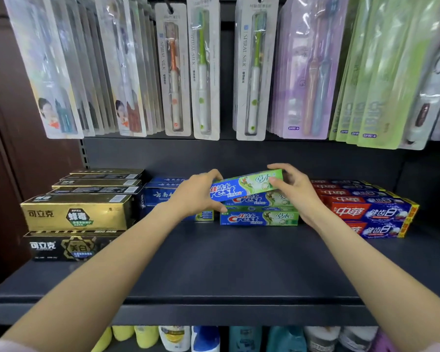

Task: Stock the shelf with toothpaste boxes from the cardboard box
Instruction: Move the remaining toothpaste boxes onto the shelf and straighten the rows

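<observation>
Up on the dark shelf [239, 262], both hands grasp a tilted Crest box [247, 185] by its ends, left hand [197, 196], right hand [294, 189], just above stacked Crest boxes [259, 214]; toothbrush packs [203, 72] hang overhead.

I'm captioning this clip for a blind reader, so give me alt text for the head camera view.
Two hands, left hand and right hand, hold a tilted green and blue Crest box by its ends above a stack of Crest boxes on a dark shelf, with gold boxes left, red boxes right, and toothbrush packs hanging above.
</observation>
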Demonstrator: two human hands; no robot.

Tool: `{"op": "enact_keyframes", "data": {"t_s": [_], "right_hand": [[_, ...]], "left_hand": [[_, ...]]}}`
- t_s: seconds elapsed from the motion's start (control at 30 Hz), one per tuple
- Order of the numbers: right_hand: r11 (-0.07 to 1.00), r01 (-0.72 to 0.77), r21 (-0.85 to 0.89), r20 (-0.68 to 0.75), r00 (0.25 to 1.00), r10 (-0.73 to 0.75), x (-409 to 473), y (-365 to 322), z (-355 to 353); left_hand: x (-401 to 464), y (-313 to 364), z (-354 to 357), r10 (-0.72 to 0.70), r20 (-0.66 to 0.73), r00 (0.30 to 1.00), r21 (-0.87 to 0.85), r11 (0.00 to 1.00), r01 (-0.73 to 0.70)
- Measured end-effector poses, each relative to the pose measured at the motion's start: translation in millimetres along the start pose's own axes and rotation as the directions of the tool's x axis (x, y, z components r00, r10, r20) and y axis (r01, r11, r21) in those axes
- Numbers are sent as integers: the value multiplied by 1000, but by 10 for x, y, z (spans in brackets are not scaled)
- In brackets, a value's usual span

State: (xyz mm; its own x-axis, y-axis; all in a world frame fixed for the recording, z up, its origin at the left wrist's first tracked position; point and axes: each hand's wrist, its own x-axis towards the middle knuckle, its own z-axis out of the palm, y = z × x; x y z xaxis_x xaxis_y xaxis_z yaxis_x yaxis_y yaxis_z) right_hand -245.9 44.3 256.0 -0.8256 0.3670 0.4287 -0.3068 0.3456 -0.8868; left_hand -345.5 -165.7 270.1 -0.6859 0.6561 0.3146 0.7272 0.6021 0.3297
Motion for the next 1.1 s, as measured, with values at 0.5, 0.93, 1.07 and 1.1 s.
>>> {"op": "enact_keyframes", "data": {"t_s": [0.5,0.93,1.07,1.1], "right_hand": [[246,146,-958,126,988,-93,29,579,-105],[550,55,-833,65,998,-1,-424,146,8],[603,43,-796,34,999,-26,-865,1,-71],[617,45,-786,45,999,-15,-977,-29,-106]], "left_hand": [[449,140,653,69,54,996,368,926,-84],[-81,412,454,91,-116,989,120,990,-77],[-437,726,549,167,-106,980,-73,982,-175],[-520,803,580,179,-104,978,-103,977,-189]]}}
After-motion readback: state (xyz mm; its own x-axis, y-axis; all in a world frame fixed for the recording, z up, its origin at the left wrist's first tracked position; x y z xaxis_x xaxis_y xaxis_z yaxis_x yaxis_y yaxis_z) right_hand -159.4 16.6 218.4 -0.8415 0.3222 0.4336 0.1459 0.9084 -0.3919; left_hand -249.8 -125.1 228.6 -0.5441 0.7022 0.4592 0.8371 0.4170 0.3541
